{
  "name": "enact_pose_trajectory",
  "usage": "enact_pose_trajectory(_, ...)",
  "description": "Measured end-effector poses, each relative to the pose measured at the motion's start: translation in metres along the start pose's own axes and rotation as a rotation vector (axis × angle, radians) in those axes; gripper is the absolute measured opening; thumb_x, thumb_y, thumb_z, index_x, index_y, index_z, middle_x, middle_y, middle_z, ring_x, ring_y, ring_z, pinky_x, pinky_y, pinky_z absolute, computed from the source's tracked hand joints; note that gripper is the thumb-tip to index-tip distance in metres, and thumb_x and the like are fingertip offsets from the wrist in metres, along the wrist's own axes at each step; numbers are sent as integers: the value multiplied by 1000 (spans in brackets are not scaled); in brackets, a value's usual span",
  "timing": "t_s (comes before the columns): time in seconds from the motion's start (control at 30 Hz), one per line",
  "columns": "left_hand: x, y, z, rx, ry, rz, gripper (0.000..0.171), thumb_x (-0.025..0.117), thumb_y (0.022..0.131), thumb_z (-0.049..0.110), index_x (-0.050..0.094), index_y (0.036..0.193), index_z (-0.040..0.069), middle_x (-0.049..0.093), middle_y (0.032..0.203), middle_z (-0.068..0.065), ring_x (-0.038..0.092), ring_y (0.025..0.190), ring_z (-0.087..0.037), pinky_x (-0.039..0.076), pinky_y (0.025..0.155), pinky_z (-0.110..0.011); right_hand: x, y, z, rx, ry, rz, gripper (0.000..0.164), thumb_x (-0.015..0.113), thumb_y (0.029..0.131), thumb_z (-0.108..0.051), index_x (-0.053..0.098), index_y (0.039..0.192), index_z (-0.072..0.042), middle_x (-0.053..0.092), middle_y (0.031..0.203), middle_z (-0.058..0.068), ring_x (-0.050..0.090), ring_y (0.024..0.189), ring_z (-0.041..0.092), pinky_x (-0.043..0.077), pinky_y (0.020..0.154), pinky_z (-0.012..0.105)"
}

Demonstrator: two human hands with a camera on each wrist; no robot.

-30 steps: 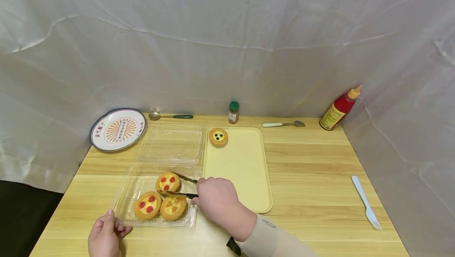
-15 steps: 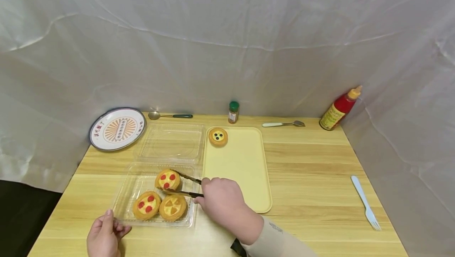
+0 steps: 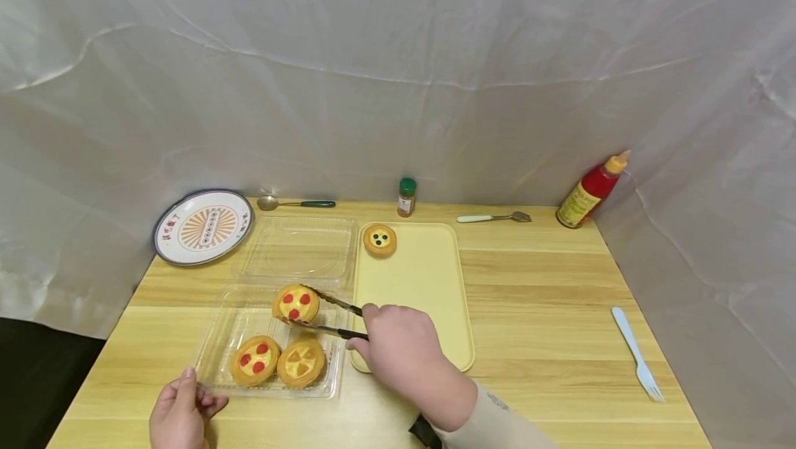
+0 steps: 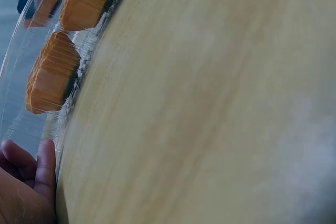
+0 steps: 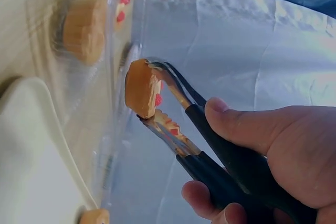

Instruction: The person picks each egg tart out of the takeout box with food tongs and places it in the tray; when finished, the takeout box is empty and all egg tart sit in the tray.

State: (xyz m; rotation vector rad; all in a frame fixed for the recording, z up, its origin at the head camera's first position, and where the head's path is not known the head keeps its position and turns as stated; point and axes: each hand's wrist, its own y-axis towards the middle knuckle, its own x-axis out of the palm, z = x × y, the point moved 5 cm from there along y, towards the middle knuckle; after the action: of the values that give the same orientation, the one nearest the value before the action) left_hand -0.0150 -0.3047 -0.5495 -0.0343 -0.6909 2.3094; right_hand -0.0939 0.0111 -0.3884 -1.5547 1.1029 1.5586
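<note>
My right hand [image 3: 404, 345] grips black-handled tongs [image 5: 210, 150]. Their tips pinch an egg tart with red pieces on top [image 3: 295, 304], raised above the clear plastic container [image 3: 211, 338], as the right wrist view shows. Two more tarts lie in the container: one with red pieces [image 3: 256, 360], the other with orange wedges [image 3: 301, 362]. My left hand [image 3: 180, 411] pinches the container's near left corner between thumb and fingers. In the left wrist view that thumb [image 4: 46, 169] stands at the clear wall. Beside the container, a yellow tray [image 3: 429, 283] bears a tart with dark berries [image 3: 380, 240].
Behind the container lies its open lid [image 3: 298, 249]. A patterned plate [image 3: 205, 228] leans at the back left, near a spoon [image 3: 298, 204]. Along the back stand a green-capped spice jar [image 3: 406, 197] and a red sauce bottle [image 3: 591, 190]; forks lie behind [image 3: 491, 217] and right [image 3: 637, 352].
The tongs have lifted the red-topped tart up and away from the other two. My right hand has shifted slightly right; my left hand stays at the container's corner.
</note>
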Motion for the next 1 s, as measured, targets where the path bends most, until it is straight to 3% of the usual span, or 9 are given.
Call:
enact_pose_trajectory(0.47,-2,-1,-1,0,0,-1,35,55,112,25,53,84,4,53,64,-2,57,55,-10,62,50,-27,-19,1,42,84,32,79,44,86,87,-52,64,86,-14,54,61,-4,57,52,18,44,39,34)
enact_pose_trajectory(0.7,-1,-1,-1,10,-12,-2,34,56,111,25,54,85,5,52,64,-2,57,55,-10,62,50,-27,-28,1,71,138,31,125,45,85,89,-50,62,84,-11,50,59,-2,48,46,17,37,35,31)
enact_pose_trajectory(1.0,0,0,0,15,-6,-20,34,55,112,26,53,85,4,51,65,-2,57,57,-10,62,51,-26,-34,1,106,196,-33,155,48,85,89,-49,62,85,-8,48,57,1,46,43,21,36,34,34)
